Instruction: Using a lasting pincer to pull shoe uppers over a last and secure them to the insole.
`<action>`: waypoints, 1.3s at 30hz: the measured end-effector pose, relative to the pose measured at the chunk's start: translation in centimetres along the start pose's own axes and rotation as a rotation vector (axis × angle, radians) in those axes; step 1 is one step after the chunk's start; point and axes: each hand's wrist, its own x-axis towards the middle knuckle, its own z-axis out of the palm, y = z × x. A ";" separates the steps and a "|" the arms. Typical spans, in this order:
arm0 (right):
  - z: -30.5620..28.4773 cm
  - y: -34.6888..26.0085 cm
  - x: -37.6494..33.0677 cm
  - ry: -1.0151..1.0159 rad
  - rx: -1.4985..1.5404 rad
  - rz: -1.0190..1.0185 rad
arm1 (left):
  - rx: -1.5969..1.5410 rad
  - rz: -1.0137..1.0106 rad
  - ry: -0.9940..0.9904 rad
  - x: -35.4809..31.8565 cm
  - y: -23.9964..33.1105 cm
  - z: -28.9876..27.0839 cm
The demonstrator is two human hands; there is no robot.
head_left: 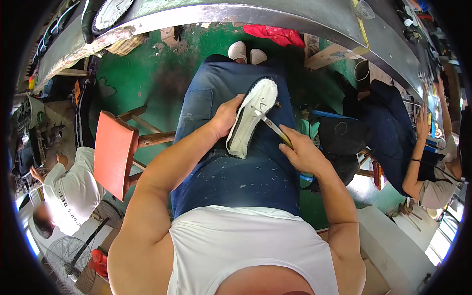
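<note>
A: Upper support?
B: Metal-edged workbench; a pale-bottomed shoe lies at its left, a translucent cup at its right.
A: Lower support?
B: Green floor, bearing a wooden stool with an orange-red seat and a pair of whitish clogs, worn.

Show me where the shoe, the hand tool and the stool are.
Shoe [243, 128], head view: middle of its pale underside.
Hand tool [270, 124], head view: its metal part.
Stool [114, 155], head view: its orange-red seat.

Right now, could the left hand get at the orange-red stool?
Probably, but the left hand is gripping the edge of the shoe and would have to let go first; nothing seems to block the way to the stool.
</note>
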 end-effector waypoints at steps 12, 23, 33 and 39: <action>-6.2 -6.4 5.3 -0.475 -0.262 0.230 | 0.122 0.223 0.139 -2.4 -1.1 2.3; -0.9 -2.9 6.8 -0.338 -0.108 0.150 | -0.172 -0.002 0.092 -4.2 -0.5 0.8; 6.1 1.5 4.0 -0.017 0.451 0.329 | 0.183 0.145 -0.074 -2.1 1.0 1.6; 3.1 5.1 4.0 -0.344 1.117 0.438 | 0.280 0.083 -0.018 -1.5 1.0 2.8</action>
